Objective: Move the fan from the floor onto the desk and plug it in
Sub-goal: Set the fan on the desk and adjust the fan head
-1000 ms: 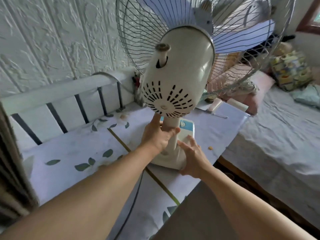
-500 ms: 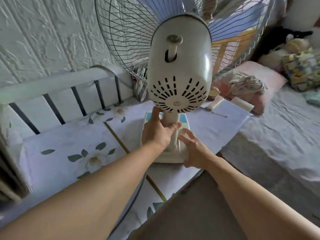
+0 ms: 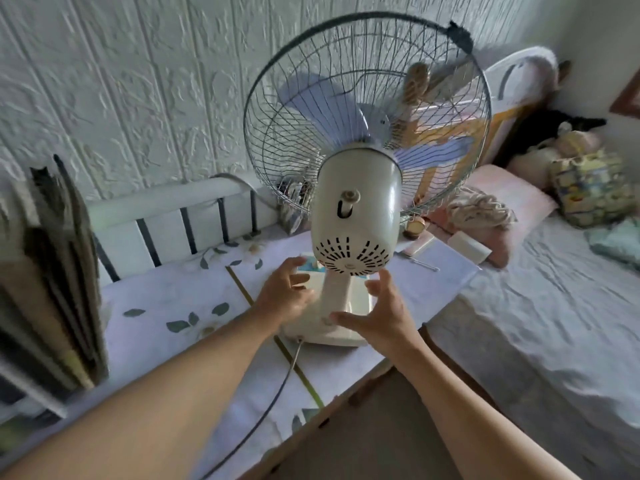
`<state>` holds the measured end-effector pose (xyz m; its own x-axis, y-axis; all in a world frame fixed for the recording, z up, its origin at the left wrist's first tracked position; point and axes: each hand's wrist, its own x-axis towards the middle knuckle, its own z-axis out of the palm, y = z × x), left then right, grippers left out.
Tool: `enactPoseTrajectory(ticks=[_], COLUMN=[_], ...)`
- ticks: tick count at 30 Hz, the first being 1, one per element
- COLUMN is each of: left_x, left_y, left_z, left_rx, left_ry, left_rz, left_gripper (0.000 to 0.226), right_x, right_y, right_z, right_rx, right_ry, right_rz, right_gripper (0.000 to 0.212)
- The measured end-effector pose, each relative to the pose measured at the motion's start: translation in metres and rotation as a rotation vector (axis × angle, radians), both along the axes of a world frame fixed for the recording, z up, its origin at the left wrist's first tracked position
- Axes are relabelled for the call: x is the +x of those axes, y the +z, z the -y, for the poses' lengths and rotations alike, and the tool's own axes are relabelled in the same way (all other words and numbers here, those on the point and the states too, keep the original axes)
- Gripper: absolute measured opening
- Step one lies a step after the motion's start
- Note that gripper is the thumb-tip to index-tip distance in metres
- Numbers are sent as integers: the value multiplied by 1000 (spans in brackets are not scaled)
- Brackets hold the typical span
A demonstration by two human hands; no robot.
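Cream plastic desk fan with wire cage [image 3: 356, 216] stands upright near the desk's [image 3: 166, 299] right edge, grey cord [image 3: 277, 386] trailing off the front edge. We see left hand [image 3: 284, 299] and right hand [image 3: 384, 317] spread wide beside the stem, holding nothing. We judge placement done, plugging pending.

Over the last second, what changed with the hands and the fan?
The left hand let go of the fan neck, and the right hand came off the base; both now hover open beside it. The fan stayed standing on the desk, its cord trailing off the near edge.
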<state>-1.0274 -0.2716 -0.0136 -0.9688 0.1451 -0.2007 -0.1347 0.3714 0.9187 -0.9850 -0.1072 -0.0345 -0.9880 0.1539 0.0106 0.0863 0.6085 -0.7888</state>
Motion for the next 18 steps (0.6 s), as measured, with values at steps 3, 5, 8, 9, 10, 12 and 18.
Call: enactPoseTrajectory(ticks=[3,5,8,9,10,12,18], left_x=[4,5,2,1,-1,-5,-21], left_y=[14,22,33,36,38,40,38], left_z=[12,18,24,26,27,31,40], left_rx=[33,33,19,3,-8,10,54], left_ry=[-58,-90,-129,-146,-162,-194,-250], left_rz=[20,20,10,-12,-40,-69,-135], left_gripper=[55,53,52,50,49,47,45], right_x=[11,16,22,24,24,22,4], right_y=[20,35,55,60,66,75,92], right_z=[12,22,38,44,50,63,91], right_rx=[-30,-57,-79,-76,-70,-64,-164], right_ry=[-61,-121,-235,-278,-321,-405,-600], right_rz=[-71,-124,-217,-252,-284,-331,-381], right_gripper=[100,99,103,106,109,112,120])
